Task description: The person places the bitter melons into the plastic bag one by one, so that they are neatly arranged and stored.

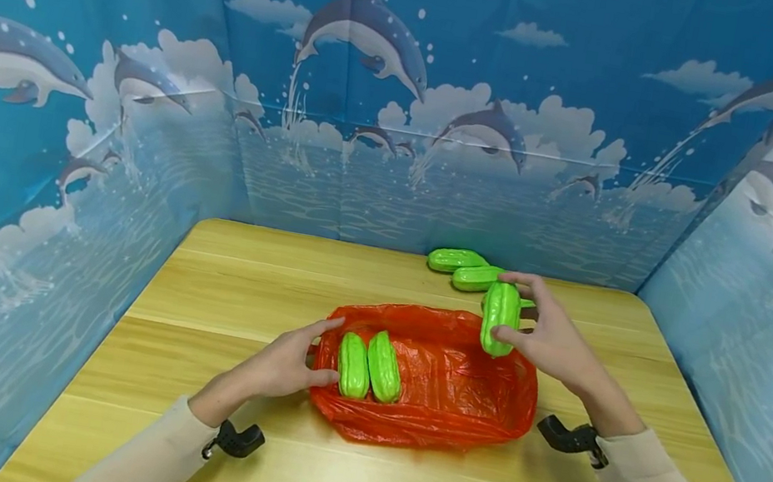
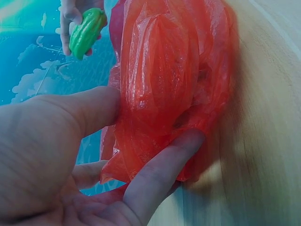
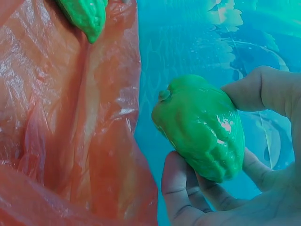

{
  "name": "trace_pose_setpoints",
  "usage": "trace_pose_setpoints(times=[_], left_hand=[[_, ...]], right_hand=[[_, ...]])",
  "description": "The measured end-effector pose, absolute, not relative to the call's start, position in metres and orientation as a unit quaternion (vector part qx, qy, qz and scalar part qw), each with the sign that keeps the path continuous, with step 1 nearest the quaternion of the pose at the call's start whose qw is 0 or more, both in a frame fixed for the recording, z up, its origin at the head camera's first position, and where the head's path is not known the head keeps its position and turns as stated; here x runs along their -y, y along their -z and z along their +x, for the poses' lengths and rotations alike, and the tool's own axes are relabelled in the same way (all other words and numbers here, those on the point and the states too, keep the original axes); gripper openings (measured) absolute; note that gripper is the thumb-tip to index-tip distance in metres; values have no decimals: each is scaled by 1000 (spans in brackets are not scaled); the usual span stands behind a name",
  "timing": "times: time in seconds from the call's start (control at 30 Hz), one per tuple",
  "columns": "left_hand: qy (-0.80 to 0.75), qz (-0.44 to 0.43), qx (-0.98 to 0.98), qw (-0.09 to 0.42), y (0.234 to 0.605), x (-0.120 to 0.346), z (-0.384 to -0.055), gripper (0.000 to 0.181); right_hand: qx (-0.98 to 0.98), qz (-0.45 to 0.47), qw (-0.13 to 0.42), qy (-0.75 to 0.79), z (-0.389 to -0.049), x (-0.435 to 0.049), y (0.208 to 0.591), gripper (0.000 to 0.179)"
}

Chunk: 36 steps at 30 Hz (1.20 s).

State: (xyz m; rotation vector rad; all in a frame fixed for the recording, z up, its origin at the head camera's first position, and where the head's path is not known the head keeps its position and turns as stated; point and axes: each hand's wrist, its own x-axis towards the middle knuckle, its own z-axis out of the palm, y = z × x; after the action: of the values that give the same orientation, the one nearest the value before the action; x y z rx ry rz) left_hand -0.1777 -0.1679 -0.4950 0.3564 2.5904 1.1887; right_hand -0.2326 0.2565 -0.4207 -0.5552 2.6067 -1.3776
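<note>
A red plastic bag point(image 1: 417, 430) lies spread on the table with its mouth wide. Two glossy green bitter melons point(image 1: 355, 367) lie side by side in its left part. My left hand point(image 1: 287, 362) holds the bag's left side, with thumb and fingers about the red plastic point(image 2: 160, 70) in the left wrist view. My right hand point(image 1: 556, 340) grips another bitter melon point(image 1: 500, 320) above the bag's far right rim. In the right wrist view this melon point(image 3: 202, 127) shows a short stem stub and lumpy ridges, with thumb and fingers on opposite sides.
More bitter melons point(image 1: 456, 260) lie near the table's back edge, partly hidden behind my right hand. The wooden table point(image 1: 229, 275) meets a blue dolphin-print curtain point(image 1: 366, 179) at the back and sides. A black wrist mount point(image 1: 239, 440) is on each wrist.
</note>
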Motion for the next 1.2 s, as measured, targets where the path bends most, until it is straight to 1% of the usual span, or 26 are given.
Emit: trace_pose_setpoints(times=[0.3, 0.7, 0.9, 1.2], left_hand=[[-417, 128, -890, 133, 493, 169, -175, 92], [-415, 127, -891, 133, 495, 169, -176, 91], [-416, 128, -891, 132, 496, 170, -177, 91], [-418, 122, -891, 131, 498, 170, -178, 92]], right_hand=[[-868, -197, 76, 450, -228, -248, 421, 80], [-863, -201, 93, 454, -225, -236, 422, 65], [-867, -212, 91, 441, -224, -231, 423, 63], [-872, -233, 88, 421, -223, -223, 420, 64]])
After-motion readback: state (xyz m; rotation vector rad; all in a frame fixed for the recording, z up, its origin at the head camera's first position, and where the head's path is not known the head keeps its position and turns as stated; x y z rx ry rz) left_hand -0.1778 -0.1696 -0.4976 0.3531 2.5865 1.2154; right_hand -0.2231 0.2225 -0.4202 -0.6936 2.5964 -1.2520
